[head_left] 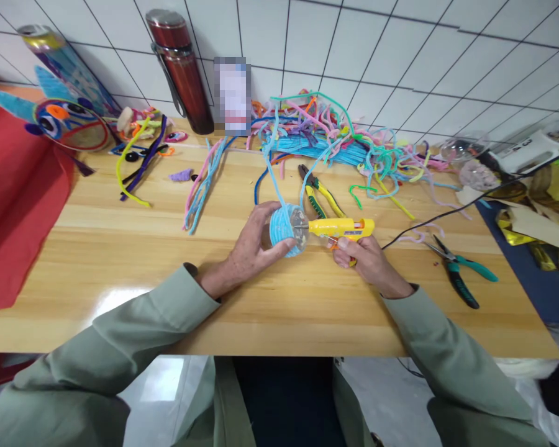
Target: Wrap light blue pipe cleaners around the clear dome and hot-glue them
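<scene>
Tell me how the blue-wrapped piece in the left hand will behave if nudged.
The blue-wrapped piece would likely roll on its round side, though its two long loose strands might drag and slow it. Its see-through end suggests plastic, so it is probably light for its size.

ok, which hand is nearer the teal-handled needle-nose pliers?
Right. The right hand, gripping the yellow glue gun, is left of the teal-handled needle-nose pliers; the left hand is farther left, holding the blue-wrapped clear piece.
</scene>
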The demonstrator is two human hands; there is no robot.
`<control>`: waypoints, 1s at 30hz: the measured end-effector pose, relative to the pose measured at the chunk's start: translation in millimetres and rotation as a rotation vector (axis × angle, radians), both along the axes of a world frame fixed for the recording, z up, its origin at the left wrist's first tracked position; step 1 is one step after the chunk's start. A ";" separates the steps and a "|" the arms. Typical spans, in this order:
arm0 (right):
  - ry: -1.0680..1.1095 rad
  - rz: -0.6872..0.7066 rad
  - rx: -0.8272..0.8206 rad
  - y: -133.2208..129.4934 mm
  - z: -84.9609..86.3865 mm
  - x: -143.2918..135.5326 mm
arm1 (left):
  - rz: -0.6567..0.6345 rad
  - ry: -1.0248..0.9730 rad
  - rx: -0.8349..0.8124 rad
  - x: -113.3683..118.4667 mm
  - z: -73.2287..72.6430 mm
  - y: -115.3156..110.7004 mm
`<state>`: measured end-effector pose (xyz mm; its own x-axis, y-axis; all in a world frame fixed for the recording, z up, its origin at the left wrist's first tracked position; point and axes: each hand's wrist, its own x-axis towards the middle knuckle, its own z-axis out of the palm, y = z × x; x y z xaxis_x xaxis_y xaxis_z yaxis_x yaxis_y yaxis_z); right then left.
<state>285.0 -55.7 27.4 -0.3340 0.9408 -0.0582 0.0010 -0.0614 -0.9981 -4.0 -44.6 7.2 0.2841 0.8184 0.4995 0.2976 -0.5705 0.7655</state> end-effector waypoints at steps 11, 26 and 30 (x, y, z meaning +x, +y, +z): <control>-0.038 -0.004 0.034 0.0 3.1 0.0 | -0.002 0.007 -0.009 -0.5 -1.4 0.8; -0.128 0.024 0.109 -2.0 16.7 1.0 | -0.001 0.002 0.013 -0.1 -2.7 1.2; -0.168 0.031 0.119 -1.6 19.0 2.9 | -0.004 -0.006 0.016 0.5 -2.1 0.5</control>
